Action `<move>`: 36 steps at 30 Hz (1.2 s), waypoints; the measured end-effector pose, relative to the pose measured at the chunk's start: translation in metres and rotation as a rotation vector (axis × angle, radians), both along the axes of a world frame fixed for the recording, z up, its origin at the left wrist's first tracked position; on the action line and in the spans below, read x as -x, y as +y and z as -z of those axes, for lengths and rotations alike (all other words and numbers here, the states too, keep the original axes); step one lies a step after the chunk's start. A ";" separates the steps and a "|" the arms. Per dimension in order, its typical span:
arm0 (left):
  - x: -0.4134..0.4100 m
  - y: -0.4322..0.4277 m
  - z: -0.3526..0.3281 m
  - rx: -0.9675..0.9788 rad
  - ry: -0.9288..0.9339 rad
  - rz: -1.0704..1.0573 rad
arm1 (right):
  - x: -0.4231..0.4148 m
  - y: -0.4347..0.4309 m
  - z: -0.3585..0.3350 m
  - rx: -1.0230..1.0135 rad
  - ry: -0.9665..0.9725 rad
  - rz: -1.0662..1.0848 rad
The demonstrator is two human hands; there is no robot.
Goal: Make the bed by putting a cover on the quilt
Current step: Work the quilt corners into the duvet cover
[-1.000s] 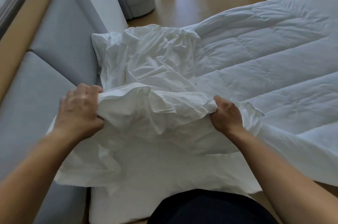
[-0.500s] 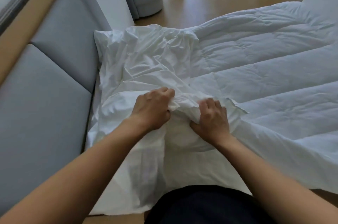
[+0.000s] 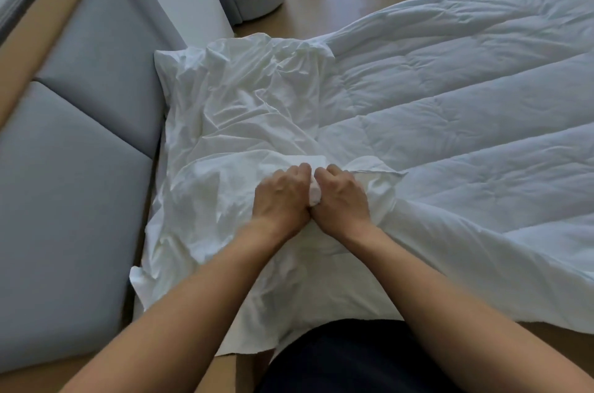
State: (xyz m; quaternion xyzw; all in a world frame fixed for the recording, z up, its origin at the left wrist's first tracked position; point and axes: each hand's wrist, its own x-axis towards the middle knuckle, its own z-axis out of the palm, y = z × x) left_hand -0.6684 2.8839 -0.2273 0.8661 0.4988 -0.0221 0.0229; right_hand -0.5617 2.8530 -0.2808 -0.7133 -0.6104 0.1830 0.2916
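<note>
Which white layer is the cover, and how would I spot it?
Start at the grey padded panels on the left. The cover is the thin, crumpled white sheet lying right beside them, bunched where the left hand and right hand grip it. Unlike the quilt to its right, it is flat and wrinkled, not puffy with stitched channels.

A thin white cover (image 3: 244, 122), heavily creased, lies over the left end of a puffy white quilt (image 3: 466, 110). The quilt, stitched in long channels, spreads out to the right across the bed. A small wad of cover is bunched at its right edge.
</note>
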 end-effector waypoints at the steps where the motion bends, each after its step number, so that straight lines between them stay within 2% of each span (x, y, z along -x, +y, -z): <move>1: -0.002 0.005 0.000 0.028 -0.009 -0.016 | -0.007 -0.003 0.002 0.013 -0.005 -0.039; 3: 0.001 0.009 -0.002 0.038 -0.005 -0.006 | -0.026 -0.015 0.008 0.002 0.050 -0.036; 5: 0.005 0.007 -0.005 0.032 -0.014 -0.006 | -0.050 -0.029 0.021 0.011 0.253 0.296; 6: 0.006 0.006 -0.006 0.039 -0.037 -0.013 | -0.063 -0.033 0.027 0.094 0.419 0.555; 7: 0.006 0.004 -0.006 0.049 -0.049 -0.019 | -0.077 -0.035 0.032 0.238 0.673 0.763; 8: 0.006 0.003 -0.006 0.061 -0.045 -0.015 | -0.090 -0.034 0.037 0.417 0.994 0.850; 9: 0.004 0.000 -0.005 0.071 -0.033 -0.002 | -0.098 -0.033 0.041 0.570 1.288 0.772; 10: 0.004 -0.003 -0.004 0.082 -0.025 0.012 | -0.099 -0.032 0.037 0.672 1.488 0.609; 12: 0.004 -0.008 -0.002 0.103 -0.025 0.025 | -0.090 -0.028 0.029 0.724 1.652 0.315; 15: 0.009 -0.009 -0.001 0.109 -0.043 0.059 | -0.070 -0.015 0.013 0.648 1.814 0.104; 19: 0.020 -0.001 0.005 0.129 -0.100 0.135 | -0.050 -0.005 0.003 0.632 1.820 0.060; 23: 0.030 0.005 0.009 0.157 -0.166 0.174 | -0.034 -0.004 -0.011 0.686 1.555 0.005; 25: 0.035 0.008 0.012 0.181 -0.208 0.167 | -0.037 -0.006 -0.012 0.632 1.479 0.116; 29: 0.044 0.016 0.012 0.177 -0.246 0.134 | -0.057 -0.032 0.007 0.463 1.497 0.369; 34: 0.053 0.007 0.017 0.204 -0.228 0.151 | -0.073 -0.058 0.045 0.267 1.095 0.704; 36: 0.060 0.005 0.020 0.206 -0.200 0.163 | -0.083 -0.064 0.054 0.213 1.036 0.773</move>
